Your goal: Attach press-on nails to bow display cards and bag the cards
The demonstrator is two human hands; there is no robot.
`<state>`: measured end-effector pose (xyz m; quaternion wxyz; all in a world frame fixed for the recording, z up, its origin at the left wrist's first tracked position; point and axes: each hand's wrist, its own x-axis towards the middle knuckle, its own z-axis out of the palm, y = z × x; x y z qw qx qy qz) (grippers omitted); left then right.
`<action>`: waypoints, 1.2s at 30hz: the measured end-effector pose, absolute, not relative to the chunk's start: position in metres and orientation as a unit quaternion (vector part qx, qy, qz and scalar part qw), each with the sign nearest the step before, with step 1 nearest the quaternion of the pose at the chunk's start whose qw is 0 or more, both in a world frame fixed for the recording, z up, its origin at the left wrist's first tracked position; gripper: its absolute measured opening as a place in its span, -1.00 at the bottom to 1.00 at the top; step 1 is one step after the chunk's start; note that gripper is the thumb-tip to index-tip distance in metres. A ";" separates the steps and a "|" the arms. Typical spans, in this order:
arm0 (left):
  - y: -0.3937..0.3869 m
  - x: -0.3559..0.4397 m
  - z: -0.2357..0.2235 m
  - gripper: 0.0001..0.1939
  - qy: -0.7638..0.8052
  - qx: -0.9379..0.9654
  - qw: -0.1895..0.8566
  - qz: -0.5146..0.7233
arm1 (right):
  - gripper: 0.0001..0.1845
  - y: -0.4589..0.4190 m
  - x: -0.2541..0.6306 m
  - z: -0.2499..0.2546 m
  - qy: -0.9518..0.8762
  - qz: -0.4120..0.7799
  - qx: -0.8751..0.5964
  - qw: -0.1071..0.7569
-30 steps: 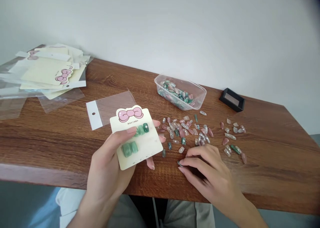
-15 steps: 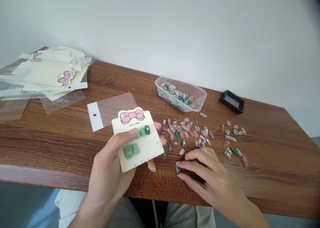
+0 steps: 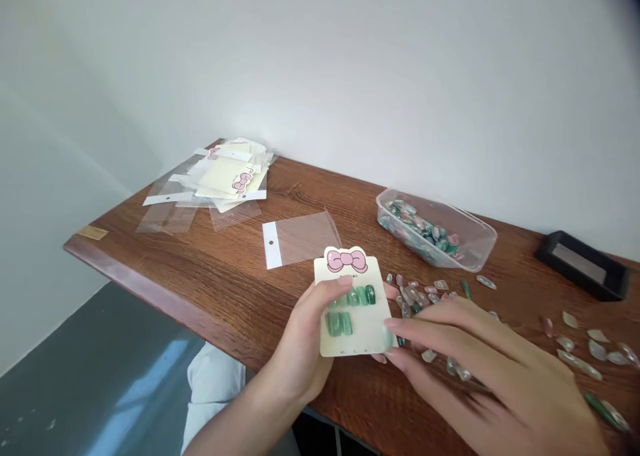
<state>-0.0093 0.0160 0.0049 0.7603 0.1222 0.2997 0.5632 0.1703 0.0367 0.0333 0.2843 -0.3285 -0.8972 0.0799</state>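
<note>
My left hand (image 3: 305, 333) is closed on a cream display card (image 3: 367, 333) with a pink bow at its top, thumb on the front and fingers behind. Green press-on nails (image 3: 361, 296) stand in a row across the card, and a shorter row (image 3: 340, 323) lies below at its left. At the card's lower right edge, my right hand (image 3: 480, 369) pinches a pale green press-on nail (image 3: 388, 337) between thumb and fingertip. Whether this nail touches the card, I cannot tell.
Loose press-on nails (image 3: 413, 296) are scattered to the right, partly behind my right hand. Behind them stands a clear plastic tub (image 3: 475, 236) of nails, with a black box (image 3: 583, 263) beside it. A clear bag (image 3: 307, 236) lies left of centre; cards and bags (image 3: 220, 176) are piled at far left.
The view has swung left. My right hand has lifted from the tabletop to the card's lower right edge with a nail in its fingertips. My left hand still holds the card, now less tilted.
</note>
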 end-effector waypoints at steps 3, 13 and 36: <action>0.016 -0.009 0.006 -0.70 0.284 0.112 0.752 0.585 | -0.85 0.041 0.150 0.035 -0.905 0.078 -0.309 0.283; 0.017 -0.007 0.003 -0.83 0.249 0.076 0.753 0.604 | -0.87 0.043 0.147 0.031 -0.904 0.096 -0.304 0.286; 0.015 -0.006 0.000 -0.85 0.265 0.080 0.753 0.597 | -0.81 0.036 0.144 0.022 -0.906 0.028 -0.311 0.286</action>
